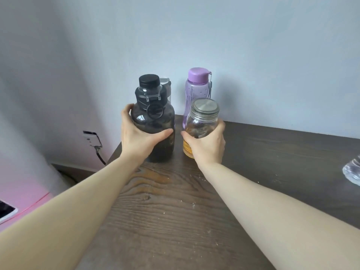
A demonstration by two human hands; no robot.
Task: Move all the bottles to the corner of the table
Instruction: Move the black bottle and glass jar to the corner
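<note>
My left fingers (pixel 126 112) are curled round the far side of the big smoky black bottle (pixel 153 121), thumb pressed across its front, so my left hand (pixel 138 137) has a full grip on the body of it. It's standing upright with its base on the tabletop (pixel 175 201), right at the back-left corner, black cap on top and a clear strap thing clipped under the neck.

My right fingers (pixel 221 125) are wrapped round the glass jar (pixel 201 121), the one with the brushed metal screw lid and some amber liquid at the bottom. My right hand (pixel 206 145) covers the lower half, so honestly I can't tell if the base is touching the wood or just off it. The jar sits just beside the black bottle, with a thin gap between them.

Behind the jar, up against the pale blue wall (pixel 253 55), is the purple bottle (pixel 196 90) with the lilac cap, upright, partly hidden by the jar. There's also a bit of something clear peeking out behind the black bottle's cap, can't make out what.

Way off at the right edge there's a crumpled-looking clear plastic bottle (pixel 352 172), mostly cut off, well apart from the rest. The wood's dark, with a few pale crumbs. Left of the tabletop there's a wall socket (pixel 92 139) with a cable plugged in.
</note>
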